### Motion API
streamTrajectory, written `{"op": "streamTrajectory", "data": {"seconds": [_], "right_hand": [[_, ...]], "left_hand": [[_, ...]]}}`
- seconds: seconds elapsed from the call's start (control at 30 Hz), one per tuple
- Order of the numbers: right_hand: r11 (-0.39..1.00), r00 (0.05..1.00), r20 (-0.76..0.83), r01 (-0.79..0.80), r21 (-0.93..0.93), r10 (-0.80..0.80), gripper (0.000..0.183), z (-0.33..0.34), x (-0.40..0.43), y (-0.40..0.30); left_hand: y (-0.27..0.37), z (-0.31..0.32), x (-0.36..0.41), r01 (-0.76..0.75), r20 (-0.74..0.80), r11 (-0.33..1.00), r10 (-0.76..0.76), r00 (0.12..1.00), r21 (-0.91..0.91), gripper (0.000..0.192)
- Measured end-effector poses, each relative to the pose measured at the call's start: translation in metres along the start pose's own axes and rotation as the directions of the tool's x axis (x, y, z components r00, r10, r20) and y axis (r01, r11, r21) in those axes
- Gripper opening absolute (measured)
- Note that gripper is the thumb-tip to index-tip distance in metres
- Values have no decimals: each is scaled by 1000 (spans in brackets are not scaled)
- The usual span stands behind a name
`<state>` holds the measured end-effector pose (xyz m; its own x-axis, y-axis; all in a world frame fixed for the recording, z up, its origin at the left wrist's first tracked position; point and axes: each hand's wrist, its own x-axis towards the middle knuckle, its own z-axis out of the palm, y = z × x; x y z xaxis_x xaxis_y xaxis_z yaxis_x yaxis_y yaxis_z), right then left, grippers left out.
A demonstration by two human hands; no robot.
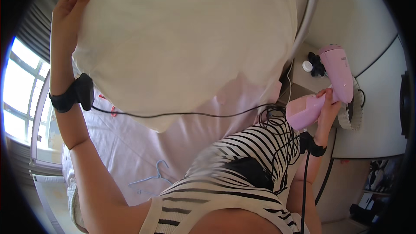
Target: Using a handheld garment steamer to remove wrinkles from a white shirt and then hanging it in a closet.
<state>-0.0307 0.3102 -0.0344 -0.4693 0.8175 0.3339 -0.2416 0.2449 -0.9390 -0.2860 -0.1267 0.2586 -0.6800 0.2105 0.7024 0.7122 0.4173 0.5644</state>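
Note:
My left hand is raised at the upper left and pinches the edge of a large off-white cloth. The cloth hangs spread out before me, its lower edge over a pale pink bedsheet. On the right, my right hand grips the handle of a pink handheld garment steamer. The steamer's head is up, to the right of the cloth and apart from it. Each wrist wears a black strap with a cabled device.
A light blue hanger lies on the bedsheet close to my body. Tangled black cables hang over my striped clothing. A small white round object and a black item rest on the surface at right. A window is at far left.

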Motion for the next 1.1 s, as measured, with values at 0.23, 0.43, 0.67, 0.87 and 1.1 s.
{"op": "streamTrajectory", "data": {"seconds": [0.23,0.43,0.67,0.87,1.1], "right_hand": [[998,999,32,-2,-58,4,27,-28,-17,-6],[990,934,351,-19,-141,68,23,5,-26,-4],[910,792,605,190,-369,79,33,70,-22,-38],[830,732,651,224,-511,203,29,121,2,-103],[962,722,671,28,-272,169,38,90,40,-119]], "left_hand": [[-159,50,-52,313,299,944,-330,895,104,25],[-325,161,-186,922,547,208,-754,364,-328,26],[-373,178,-197,767,247,567,-730,637,-301,43],[-372,164,-159,685,248,707,-641,726,-176,41],[-300,122,-201,85,206,984,-116,972,156,37]]}}
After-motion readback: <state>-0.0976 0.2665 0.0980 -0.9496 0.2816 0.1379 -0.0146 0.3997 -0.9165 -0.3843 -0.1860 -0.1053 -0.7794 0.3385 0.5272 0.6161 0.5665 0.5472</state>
